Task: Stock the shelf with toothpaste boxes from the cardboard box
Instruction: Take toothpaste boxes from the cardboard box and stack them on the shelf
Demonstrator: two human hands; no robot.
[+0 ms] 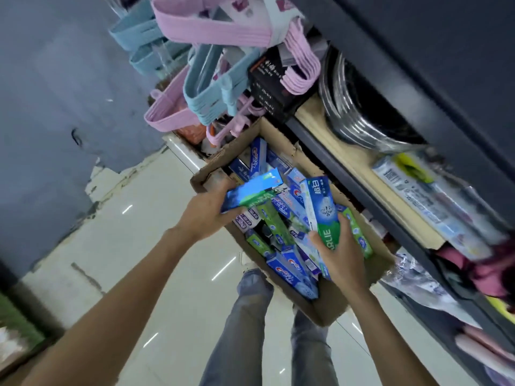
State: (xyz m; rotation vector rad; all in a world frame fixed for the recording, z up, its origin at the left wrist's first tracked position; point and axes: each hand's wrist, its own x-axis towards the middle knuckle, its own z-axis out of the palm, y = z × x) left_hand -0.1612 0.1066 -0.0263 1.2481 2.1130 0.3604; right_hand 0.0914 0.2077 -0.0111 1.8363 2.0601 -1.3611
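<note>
An open cardboard box [328,305] stands on the floor against the shelf, filled with several blue and green toothpaste boxes [289,271] lying jumbled. My left hand [207,211] grips a blue-and-green toothpaste box [252,189] at its lower end, held just above the carton's left side. My right hand [341,256] grips another blue-and-green toothpaste box [320,208] by its green end, tilted upright over the carton's right side. The dark shelf [354,188] runs along the right, its wooden board [370,174] bearing a few boxed goods [426,190].
Pink and blue plastic hangers [223,79] hang and pile beyond the carton, beside a black carton [269,87]. Shiny metal basins [362,107] sit on the shelf. My legs [250,316] stand on the pale tiled floor [145,246], under the carton's near edge.
</note>
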